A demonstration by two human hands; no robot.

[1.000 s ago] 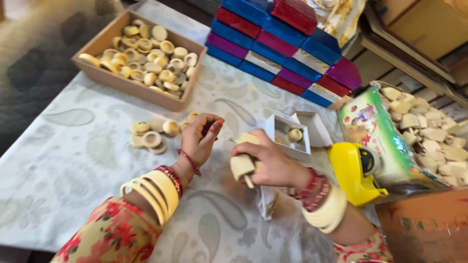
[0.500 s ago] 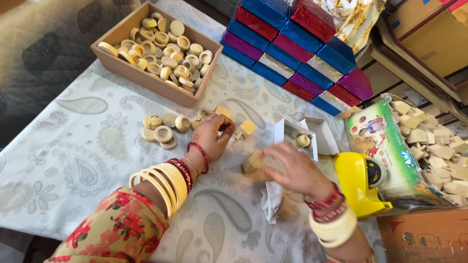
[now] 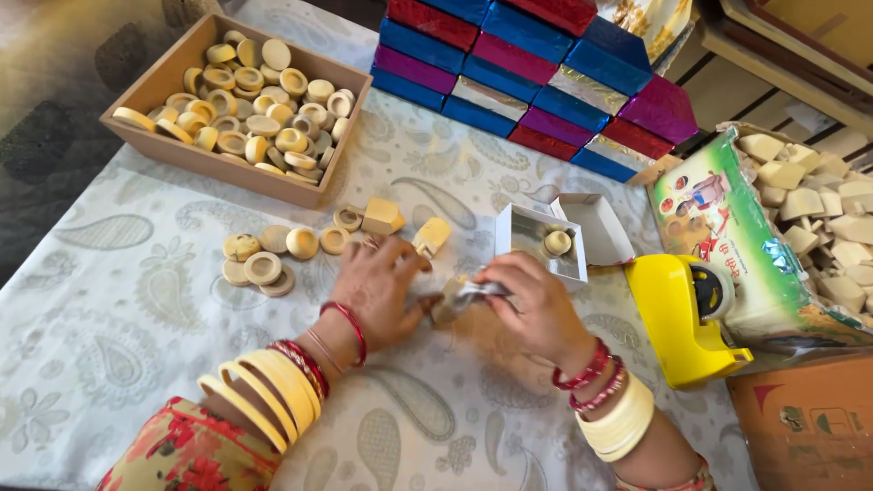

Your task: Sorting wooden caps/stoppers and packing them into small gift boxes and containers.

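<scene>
Here, at the middle of the table:
Wooden piece: a small pale block (image 3: 447, 305) sits between the two hands, just above the cloth, partly hidden by fingers.
Clear wrap: a shiny strip of film (image 3: 482, 289) lies across the top of the piece, pinched at its right end.
Right hand: the right hand (image 3: 536, 305) is curled shut, thumb and fingertips (image 3: 498, 289) gripping the film and the piece's right side.
Left hand: the left hand (image 3: 380, 289) lies palm down, fingers bent; its thumb tip touches the piece's left end. Whether it truly clamps the piece I cannot tell.
Wrists: red and cream bangles on both.
Just beyond the hands: a cube-shaped block (image 3: 382, 216) and a rounded peg (image 3: 431, 236) stand near the left fingers; a loose cluster of wooden rings (image 3: 273, 255) lies further left.
Small white box (image 3: 546, 241): open, just beyond the right hand, one ring inside.
Tape dispenser (image 3: 682, 314): yellow, right of the right hand, apart from it.
Tray (image 3: 150, 91): brown, far left corner, full of rings.
Stack of boxes (image 3: 546, 73): blue, red and purple, at the far edge.
Bag (image 3: 727, 227): printed, at the right, holding pale wooden blocks.
Tablecloth (image 3: 118, 327): white with paisley print.
</scene>
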